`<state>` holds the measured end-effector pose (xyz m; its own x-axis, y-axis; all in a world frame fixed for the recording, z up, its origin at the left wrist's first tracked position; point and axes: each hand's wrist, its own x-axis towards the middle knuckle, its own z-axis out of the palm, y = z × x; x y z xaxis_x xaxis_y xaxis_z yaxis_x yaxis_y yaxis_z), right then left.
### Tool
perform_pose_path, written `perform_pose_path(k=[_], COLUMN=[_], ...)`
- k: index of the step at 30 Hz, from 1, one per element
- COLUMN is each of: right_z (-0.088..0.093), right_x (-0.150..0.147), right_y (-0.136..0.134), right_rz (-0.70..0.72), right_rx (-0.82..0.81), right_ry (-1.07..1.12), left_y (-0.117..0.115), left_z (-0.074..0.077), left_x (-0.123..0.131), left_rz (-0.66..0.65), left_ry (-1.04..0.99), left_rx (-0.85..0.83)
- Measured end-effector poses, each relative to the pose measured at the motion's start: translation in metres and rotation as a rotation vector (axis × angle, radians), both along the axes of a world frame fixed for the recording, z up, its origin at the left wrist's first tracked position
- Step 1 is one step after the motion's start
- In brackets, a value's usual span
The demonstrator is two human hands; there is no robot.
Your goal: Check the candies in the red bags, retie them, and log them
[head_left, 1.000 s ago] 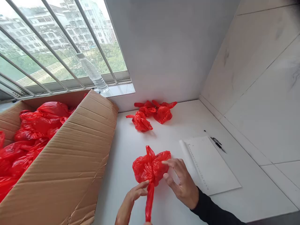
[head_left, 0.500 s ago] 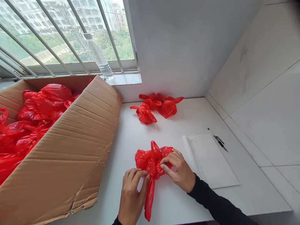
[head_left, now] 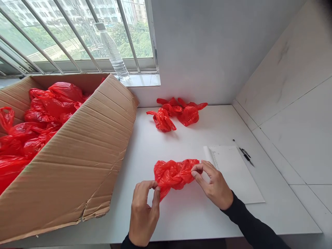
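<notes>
A crumpled red plastic bag (head_left: 175, 173) lies on the white table in front of me, stretched sideways between both hands. My left hand (head_left: 145, 207) pinches its lower left edge between thumb and fingers. At its right end, my right hand (head_left: 213, 185) grips a twisted part of the plastic between thumb and index finger. Whatever the bag contains is hidden by the folds.
A cardboard box (head_left: 77, 155) full of red bags (head_left: 57, 103) stands at the left. Several tied red bags (head_left: 188, 116) lie by the wall. An open notebook (head_left: 233, 173) and a pen (head_left: 246, 156) are on the right. A water bottle (head_left: 114, 53) stands on the windowsill.
The knotted middle has come loose, and the upright and hanging handle ends no longer stick out. My hands have moved apart, pulling the bag wider.
</notes>
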<state>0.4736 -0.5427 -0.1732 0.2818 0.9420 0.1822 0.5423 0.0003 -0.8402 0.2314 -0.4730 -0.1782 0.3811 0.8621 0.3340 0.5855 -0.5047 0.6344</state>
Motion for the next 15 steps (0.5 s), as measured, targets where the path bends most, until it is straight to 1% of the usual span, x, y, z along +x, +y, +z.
perform_pose_path(k=[3, 4, 6, 8, 10, 11, 13, 15], right_z=[-0.003, -0.004, -0.004, -0.004, -0.004, -0.004, -0.006, -0.007], right_x=[0.010, 0.012, 0.011, 0.007, 0.001, -0.001, -0.003, -0.002], right_y=[-0.008, -0.010, -0.014, -0.016, -0.018, -0.019, -0.021, -0.022], right_rz=[-0.101, -0.116, -0.114, -0.059, 0.029, 0.070, 0.128, 0.153], right_rx=[-0.033, -0.034, -0.021, -0.014, -0.023, -0.030, -0.040, -0.046], right_ry=[0.002, -0.010, -0.038, -0.070, -0.115, -0.142, -0.182, -0.180], left_y=[-0.001, -0.002, -0.006, -0.011, -0.017, -0.020, -0.023, -0.025], left_z=[0.003, 0.004, 0.005, 0.006, 0.008, 0.009, 0.012, 0.015], left_x=[-0.010, -0.011, -0.010, -0.004, 0.004, 0.007, 0.013, 0.015], left_rz=[0.103, 0.110, 0.059, -0.051, -0.162, -0.192, -0.199, -0.148], left_ry=[-0.013, -0.022, -0.039, -0.038, -0.051, -0.068, -0.112, -0.144], left_rx=[-0.047, -0.064, -0.080, -0.060, -0.057, -0.068, -0.099, -0.127])
